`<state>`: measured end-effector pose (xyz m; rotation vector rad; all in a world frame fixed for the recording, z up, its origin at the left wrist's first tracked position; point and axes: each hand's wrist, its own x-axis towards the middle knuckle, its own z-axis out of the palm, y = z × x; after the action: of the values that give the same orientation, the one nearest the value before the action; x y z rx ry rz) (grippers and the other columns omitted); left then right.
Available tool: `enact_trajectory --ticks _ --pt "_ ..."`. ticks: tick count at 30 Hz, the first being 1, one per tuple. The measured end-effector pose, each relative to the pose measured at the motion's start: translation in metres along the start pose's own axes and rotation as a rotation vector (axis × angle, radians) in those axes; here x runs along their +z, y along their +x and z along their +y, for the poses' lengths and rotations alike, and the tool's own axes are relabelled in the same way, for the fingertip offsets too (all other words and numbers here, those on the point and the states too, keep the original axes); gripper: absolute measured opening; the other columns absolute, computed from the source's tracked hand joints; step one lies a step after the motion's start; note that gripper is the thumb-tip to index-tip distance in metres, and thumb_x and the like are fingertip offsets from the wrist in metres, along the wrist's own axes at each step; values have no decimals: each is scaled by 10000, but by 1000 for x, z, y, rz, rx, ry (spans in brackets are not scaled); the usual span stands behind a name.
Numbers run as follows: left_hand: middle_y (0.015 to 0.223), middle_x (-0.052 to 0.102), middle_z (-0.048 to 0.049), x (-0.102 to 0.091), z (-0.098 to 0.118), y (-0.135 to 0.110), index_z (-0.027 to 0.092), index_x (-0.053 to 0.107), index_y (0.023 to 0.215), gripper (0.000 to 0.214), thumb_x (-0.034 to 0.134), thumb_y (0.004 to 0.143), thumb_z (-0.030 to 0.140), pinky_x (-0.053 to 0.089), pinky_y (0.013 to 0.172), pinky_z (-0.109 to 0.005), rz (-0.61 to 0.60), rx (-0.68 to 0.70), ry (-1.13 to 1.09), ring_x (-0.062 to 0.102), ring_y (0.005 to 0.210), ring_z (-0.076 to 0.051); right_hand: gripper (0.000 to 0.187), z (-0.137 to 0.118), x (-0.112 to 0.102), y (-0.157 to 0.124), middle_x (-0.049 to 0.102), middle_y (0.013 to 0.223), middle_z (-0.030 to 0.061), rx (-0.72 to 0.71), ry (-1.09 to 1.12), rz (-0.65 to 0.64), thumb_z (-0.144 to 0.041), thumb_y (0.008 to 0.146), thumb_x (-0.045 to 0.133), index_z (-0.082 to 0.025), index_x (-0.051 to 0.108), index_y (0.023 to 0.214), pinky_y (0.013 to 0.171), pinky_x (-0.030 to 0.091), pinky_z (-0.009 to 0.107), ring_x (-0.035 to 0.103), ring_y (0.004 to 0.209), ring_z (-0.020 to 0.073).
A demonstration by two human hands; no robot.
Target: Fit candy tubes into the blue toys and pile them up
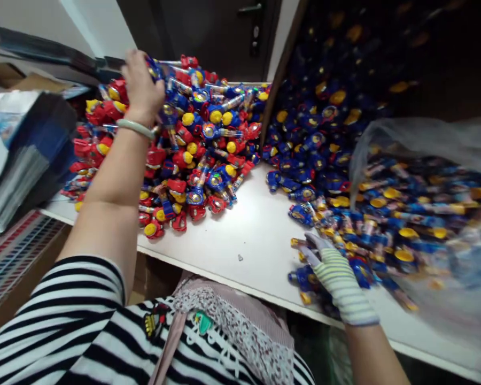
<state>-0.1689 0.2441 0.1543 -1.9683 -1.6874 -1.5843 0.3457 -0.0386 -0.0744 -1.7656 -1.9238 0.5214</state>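
Fingers of the bare left hand (pixel 141 91) are curving at the back of a heap of glossy red, blue and yellow plastic toys with clear tubes (pixel 196 147), right against a blue piece (pixel 154 67); blurred, cannot tell if they are gripping it. Pale green round bangle (pixel 135 128) is circling that wrist. Right hand (pixel 331 262) is wearing a striped white and yellow-green glove (pixel 347 294), its fingers spreading low over small blue-and-yellow plastic toys (pixel 303 278) near the front edge of the white flat surface (pixel 224 256); cannot tell if they are holding any. Heap is sitting left of centre, bare white between it and the right-hand toys. More dark-blue plastic toys with yellow parts (pixel 315 140) are piling up right of a thin upright brown panel (pixel 282 69). Translucent plastic bag (pixel 420 128) is lying far right, around blue-and-yellow tube-shaped pieces (pixel 409 208). Glossy printed packets (pixel 24 144) are stacking up far left.
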Motion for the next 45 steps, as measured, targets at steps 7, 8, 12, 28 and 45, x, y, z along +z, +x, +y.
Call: enact_trajectory --ticks 7,8,12,28,45 --pt "1271 572 -18 84 79 -113 206 520 1234 457 682 830 344 296 1125 -460 -444 306 -224 446 1232 -194 394 -26 -16 -3 649 1254 157 116 -408 -261 -245 862 566 -168 651 1239 993 466 429 602 1129 294" --pt "1163 624 -49 109 106 -149 179 564 1198 377 636 847 298 405 1017 -441 -659 389 -257 532 1096 -202 390 -32 -14 3 650 1243 157 132 -452 -315 -230 864 569 -171 650 1241 970 471 413 604 1109 289" --pt "1327 552 -153 202 198 -271 135 517 1333 570 639 775 133 415 1009 -418 -1127 688 -272 505 1204 -286 327 -46 -2 25 643 1218 168 191 -575 -406 -229 877 569 -187 678 1182 912 473 407 588 1094 300" --pt "982 581 -39 98 141 -296 187 479 1257 519 680 833 408 476 712 -256 -1342 -226 -806 562 765 -127 332 -81 -15 5 685 1104 120 -53 -180 -228 -334 950 470 -155 616 1188 852 463 312 634 953 225" --pt "1181 562 -122 72 148 -267 194 542 1228 387 599 877 347 458 1007 -383 -1348 286 -654 559 1107 -238 466 -114 11 -11 661 858 89 117 281 -343 -540 965 391 -150 632 1045 675 438 285 579 714 174"
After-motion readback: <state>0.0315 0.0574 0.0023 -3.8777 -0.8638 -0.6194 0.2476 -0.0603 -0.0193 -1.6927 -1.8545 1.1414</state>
